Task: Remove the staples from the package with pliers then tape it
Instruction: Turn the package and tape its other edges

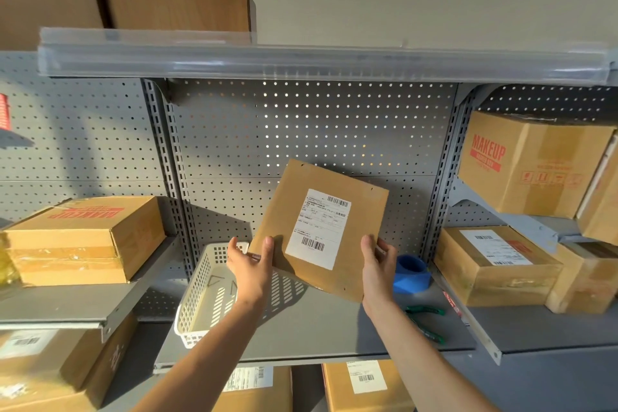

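Two bare hands hold a flat brown package (321,227) up in front of a grey shelving unit. The left hand (251,267) grips the package's lower left corner, thumb laid across the front face and fingers curled behind it. The right hand (378,273) clasps the lower right edge the same way, thumb on the front and fingers wrapped round the back. The package is tilted, its top leaning to the right, and is lifted clear of the shelf (327,328); a white shipping label (317,227) (printed with barcodes and fine text too small to read) faces the camera, and small dark holes dot the package's edges.

Below the left hand a white slotted basket (200,304) sits on the shelf with a few small bent bits of metal lying inside. Just right of the right hand stands a roll of blue tape (411,274), and nearer the front edge lie pliers (426,323) with green handles, partly hidden by the right forearm. A perforated grey back panel (301,130) rises behind the package. Cardboard boxes fill the neighbouring shelves, among them one stamped MAKEUP (531,164) in red at upper right and another labelled box (495,264) beneath it.
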`<state>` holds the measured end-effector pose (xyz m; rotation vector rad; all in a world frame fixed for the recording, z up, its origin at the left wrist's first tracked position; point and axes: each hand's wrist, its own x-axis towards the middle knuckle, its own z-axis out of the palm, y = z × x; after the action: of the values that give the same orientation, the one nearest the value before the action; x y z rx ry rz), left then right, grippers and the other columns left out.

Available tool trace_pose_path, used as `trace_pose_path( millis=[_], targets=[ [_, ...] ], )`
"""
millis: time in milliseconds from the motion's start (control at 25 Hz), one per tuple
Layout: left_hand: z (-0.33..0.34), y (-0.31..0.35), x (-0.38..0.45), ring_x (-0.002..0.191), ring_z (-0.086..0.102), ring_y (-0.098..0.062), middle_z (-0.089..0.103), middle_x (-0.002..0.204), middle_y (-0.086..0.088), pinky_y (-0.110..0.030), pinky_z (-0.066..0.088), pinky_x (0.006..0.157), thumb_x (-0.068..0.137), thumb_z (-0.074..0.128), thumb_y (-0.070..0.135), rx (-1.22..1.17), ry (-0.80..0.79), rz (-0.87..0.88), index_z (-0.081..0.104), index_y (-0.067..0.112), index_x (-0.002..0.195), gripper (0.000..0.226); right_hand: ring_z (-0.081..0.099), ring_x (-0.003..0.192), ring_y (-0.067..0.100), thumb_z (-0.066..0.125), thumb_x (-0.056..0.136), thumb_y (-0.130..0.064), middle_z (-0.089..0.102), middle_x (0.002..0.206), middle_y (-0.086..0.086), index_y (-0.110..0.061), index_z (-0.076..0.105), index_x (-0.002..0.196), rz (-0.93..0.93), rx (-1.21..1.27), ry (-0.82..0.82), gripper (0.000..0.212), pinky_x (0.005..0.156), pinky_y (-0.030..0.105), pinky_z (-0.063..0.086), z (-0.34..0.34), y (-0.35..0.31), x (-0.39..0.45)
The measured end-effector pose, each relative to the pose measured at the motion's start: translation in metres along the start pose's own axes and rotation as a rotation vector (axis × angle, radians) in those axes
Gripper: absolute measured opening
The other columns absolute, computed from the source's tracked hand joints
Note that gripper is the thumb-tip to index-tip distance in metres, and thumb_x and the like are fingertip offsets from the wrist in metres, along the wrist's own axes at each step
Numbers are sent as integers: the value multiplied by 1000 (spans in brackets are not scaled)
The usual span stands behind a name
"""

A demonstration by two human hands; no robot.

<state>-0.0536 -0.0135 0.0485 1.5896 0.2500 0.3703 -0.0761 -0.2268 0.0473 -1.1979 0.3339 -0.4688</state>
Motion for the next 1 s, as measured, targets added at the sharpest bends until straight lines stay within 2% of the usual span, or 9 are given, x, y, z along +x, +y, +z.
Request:
trace_pose_path(
  millis=[120, 240, 400, 560, 640, 680, 800, 840, 1000],
  targets=[
    [8, 1, -17, 125, 54, -21, 48, 140, -6, -43, 42, 111, 79, 78, 45, -360, -82, -91, 15, 30, 150, 97, 68, 116, 29, 72, 95, -47, 66, 130, 9, -25, 48, 123, 72, 123, 7, 43, 97, 56, 59, 8, 13, -7],
    [20, -5, -35, 119, 63, -23, 64, 129, -6, -51, 48, 104, 77, 83, 42, -493, -273, -115, 25, 46, 137, 84, 68, 118, 33, 74, 92, -49, 64, 131, 13, -24, 46, 121, 131, 220, 6, 48, 99, 61, 57, 18, 20, -22],
    [24, 1, -41, 118, 65, -26, 67, 126, 0, -55, 52, 96, 87, 77, 31, -552, -323, -84, 27, 49, 138, 74, 67, 120, 31, 72, 96, -40, 65, 130, 13, -23, 46, 123, 157, 235, -11, 41, 101, 60, 56, 23, 26, -29],
    [8, 11, -30, 118, 64, -24, 66, 128, -3, -51, 51, 99, 93, 70, 30, -536, -292, 42, 35, 44, 138, 58, 57, 130, 22, 72, 96, -44, 60, 138, 3, -32, 42, 134, 147, 136, -48, 50, 112, 54, 46, 13, 28, -20],
    [-2, 22, -25, 105, 69, -18, 68, 122, -2, -41, 58, 87, 98, 62, 27, -497, -322, 106, 36, 39, 141, 52, 53, 133, 20, 70, 98, -44, 58, 138, -1, -32, 38, 143, 96, 98, 3, 56, 117, 51, 41, 5, 23, -12],
    [-8, 28, -23, 98, 70, -19, 68, 119, -4, -42, 58, 82, 99, 60, 27, -469, -333, 122, 36, 37, 142, 51, 53, 132, 20, 68, 98, -45, 58, 136, -1, -30, 38, 145, 73, 73, 26, 58, 118, 49, 40, -1, 20, -8],
    [-25, 39, -8, 82, 59, -44, 54, 119, -40, -72, 47, 82, 100, 58, 31, -372, -393, 166, 40, 30, 143, 47, 52, 130, 19, 64, 101, -47, 53, 143, 3, -24, 37, 150, -10, -2, 65, 60, 110, 39, 40, -13, 7, 3],
    [-30, 42, -2, 81, 57, -45, 53, 119, -42, -76, 45, 82, 100, 58, 32, -343, -415, 165, 41, 30, 143, 46, 52, 129, 18, 62, 102, -46, 51, 144, 2, -24, 39, 150, -37, -20, 68, 58, 105, 36, 40, -15, 2, 7],
    [-41, 61, 5, 92, 71, -28, 64, 126, -18, -52, 58, 76, 100, 57, 25, -301, -522, 130, 46, 32, 142, 45, 55, 124, 14, 59, 104, -45, 56, 139, -2, -22, 42, 151, -111, -108, -55, 55, 88, 23, 45, -9, -28, 17]
  ],
)
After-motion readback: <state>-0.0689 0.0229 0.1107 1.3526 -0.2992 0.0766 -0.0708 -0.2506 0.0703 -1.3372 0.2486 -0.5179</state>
